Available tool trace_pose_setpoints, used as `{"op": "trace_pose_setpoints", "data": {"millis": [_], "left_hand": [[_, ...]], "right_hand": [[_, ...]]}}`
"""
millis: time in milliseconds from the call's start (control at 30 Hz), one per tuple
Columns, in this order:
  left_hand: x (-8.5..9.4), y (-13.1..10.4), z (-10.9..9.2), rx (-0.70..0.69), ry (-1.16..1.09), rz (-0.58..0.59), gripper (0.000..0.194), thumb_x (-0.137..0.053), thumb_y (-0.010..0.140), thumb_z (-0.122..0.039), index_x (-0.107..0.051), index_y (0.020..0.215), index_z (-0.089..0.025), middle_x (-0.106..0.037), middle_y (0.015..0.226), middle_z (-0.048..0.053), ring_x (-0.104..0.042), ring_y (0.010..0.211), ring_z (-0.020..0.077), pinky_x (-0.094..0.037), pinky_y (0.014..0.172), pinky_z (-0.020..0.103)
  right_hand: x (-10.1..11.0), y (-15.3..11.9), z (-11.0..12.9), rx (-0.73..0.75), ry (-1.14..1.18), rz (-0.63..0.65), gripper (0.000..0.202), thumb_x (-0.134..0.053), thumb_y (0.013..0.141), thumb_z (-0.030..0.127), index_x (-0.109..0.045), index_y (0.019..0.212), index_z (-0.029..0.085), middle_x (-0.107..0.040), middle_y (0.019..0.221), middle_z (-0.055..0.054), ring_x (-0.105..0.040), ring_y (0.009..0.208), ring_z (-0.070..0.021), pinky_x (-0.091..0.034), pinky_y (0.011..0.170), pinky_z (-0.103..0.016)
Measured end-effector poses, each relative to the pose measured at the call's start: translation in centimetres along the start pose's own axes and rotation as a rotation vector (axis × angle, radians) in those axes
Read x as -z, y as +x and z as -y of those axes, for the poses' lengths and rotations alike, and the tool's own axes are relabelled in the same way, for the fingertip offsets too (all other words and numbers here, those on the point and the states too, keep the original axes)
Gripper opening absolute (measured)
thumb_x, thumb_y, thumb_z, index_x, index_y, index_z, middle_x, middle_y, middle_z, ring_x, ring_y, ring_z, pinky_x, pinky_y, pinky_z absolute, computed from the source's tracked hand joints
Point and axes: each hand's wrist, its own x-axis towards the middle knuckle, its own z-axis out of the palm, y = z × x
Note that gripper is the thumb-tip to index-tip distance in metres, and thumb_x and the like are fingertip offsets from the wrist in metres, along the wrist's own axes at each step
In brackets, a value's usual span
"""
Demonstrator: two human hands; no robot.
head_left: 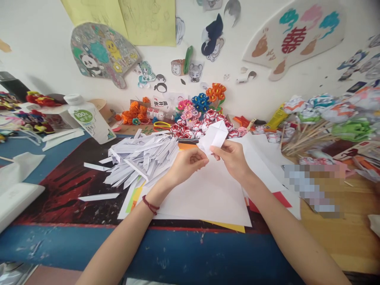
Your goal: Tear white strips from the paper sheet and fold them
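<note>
A folded white paper piece (218, 133) is pinched in my right hand (233, 156), above the stacked sheets. My left hand (190, 162) is just left of it, its fingers curled and close together near the paper's lower edge; what they hold, if anything, is too small to name. White paper sheets (208, 198) lie under both hands, with coloured sheets showing at their edges. To the left is a heap of folded white paper strips (145, 158), with a few loose strips beside it.
A white bottle (89, 118) leans at the back left. Red-and-white paper flowers (190, 128) and orange ones (216, 94) line the back. Wooden sticks (305, 138) and wrapped bundles stand at the right. A white box-like object (20, 202) is at the left edge.
</note>
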Motion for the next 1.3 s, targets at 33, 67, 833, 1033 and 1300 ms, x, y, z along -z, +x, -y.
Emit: {"op": "trace_pose_setpoints", "data": {"millis": [33, 67, 833, 1033, 1300], "left_hand": [[0.03, 0.06, 0.08, -0.008, 0.003, -0.021, 0.021, -0.063, 0.081, -0.034, -0.06, 0.082, -0.013, -0.061, 0.071, 0.002, -0.055, 0.059, 0.0086, -0.046, 0.056, 0.021], [0.07, 0.12, 0.16, -0.021, 0.005, -0.043, 0.023, -0.061, 0.082, -0.036, -0.059, 0.082, -0.013, -0.061, 0.07, 0.001, -0.055, 0.058, 0.0084, -0.045, 0.056, 0.021], [0.09, 0.24, 0.98, -0.152, 0.101, -0.211, 0.017, -0.057, 0.086, -0.032, -0.058, 0.082, -0.015, -0.061, 0.074, 0.001, -0.055, 0.066, 0.0104, -0.043, 0.062, 0.022], [0.17, 0.33, 1.07, -0.137, 0.153, -0.229, 0.025, -0.05, 0.089, -0.034, -0.058, 0.075, -0.016, -0.054, 0.065, -0.001, -0.049, 0.06, 0.0094, -0.04, 0.057, 0.021], [0.49, 0.24, 0.32, -0.104, 0.044, -0.088, 0.022, -0.056, 0.086, -0.036, -0.058, 0.081, -0.015, -0.061, 0.074, 0.002, -0.06, 0.069, 0.0124, -0.047, 0.062, 0.022]], "right_hand": [[0.0, -0.01, 0.03, -0.002, 0.003, 0.007, 0.016, -0.072, 0.073, 0.027, -0.065, 0.067, 0.014, -0.058, 0.06, 0.0, -0.047, 0.052, -0.0092, -0.038, 0.05, -0.025], [-0.03, -0.03, 0.05, -0.005, 0.002, 0.019, 0.016, -0.072, 0.073, 0.027, -0.065, 0.067, 0.014, -0.057, 0.059, 0.001, -0.047, 0.051, -0.0092, -0.038, 0.05, -0.025], [-0.3, -0.26, -0.2, -0.2, 0.043, 0.29, 0.021, -0.068, 0.074, 0.029, -0.06, 0.086, 0.014, -0.06, 0.072, -0.002, -0.057, 0.061, -0.0138, -0.045, 0.047, -0.025], [-0.27, -0.45, 0.15, -0.229, 0.021, 0.328, 0.021, -0.07, 0.073, 0.028, -0.061, 0.085, 0.013, -0.061, 0.071, -0.003, -0.059, 0.062, -0.0147, -0.046, 0.049, -0.025], [-0.15, -0.27, -0.08, -0.157, 0.025, 0.22, 0.022, -0.07, 0.074, 0.031, -0.062, 0.084, 0.013, -0.061, 0.069, -0.002, -0.056, 0.058, -0.0132, -0.045, 0.049, -0.025]]}}
